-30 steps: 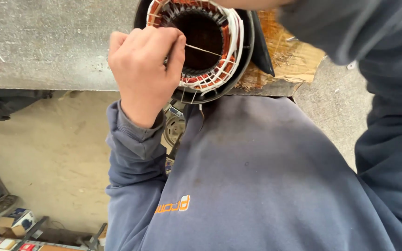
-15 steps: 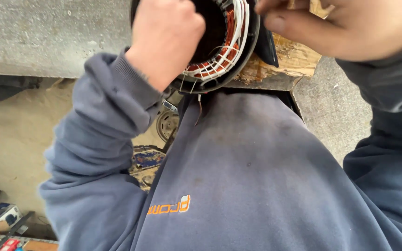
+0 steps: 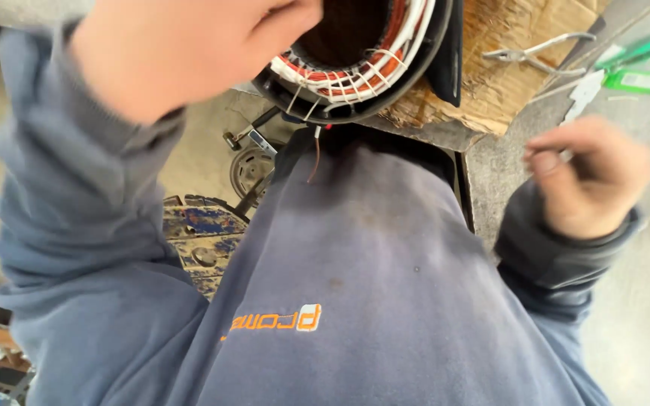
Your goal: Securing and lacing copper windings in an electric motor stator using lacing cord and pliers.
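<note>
A round motor stator point(image 3: 370, 71) with orange copper windings tied in white lacing sits in a black housing at the bench edge, right above my chest. My left hand point(image 3: 182, 53) is raised at its left rim, blurred, with the fingers bunched. Whether it pinches a thin cord is not visible. My right hand point(image 3: 592, 177) hovers over the grey bench to the right of the stator, apart from it, fingers loosely curled with nothing visible in them. A thin red wire hangs from the stator's lower rim.
The stator rests on a rough wooden block point(image 3: 498, 83). Metal pliers point(image 3: 536, 54) lie on the block, and a green-handled tool point(image 3: 637, 53) lies on the bench point(image 3: 641, 301) beyond. Below the bench edge are a small wheel point(image 3: 250, 169) and a worn blue metal part point(image 3: 201, 233).
My left hand has moved from inside the stator opening up to its left rim. My right hand has dropped from the top right down over the bench. The view has moved closer.
</note>
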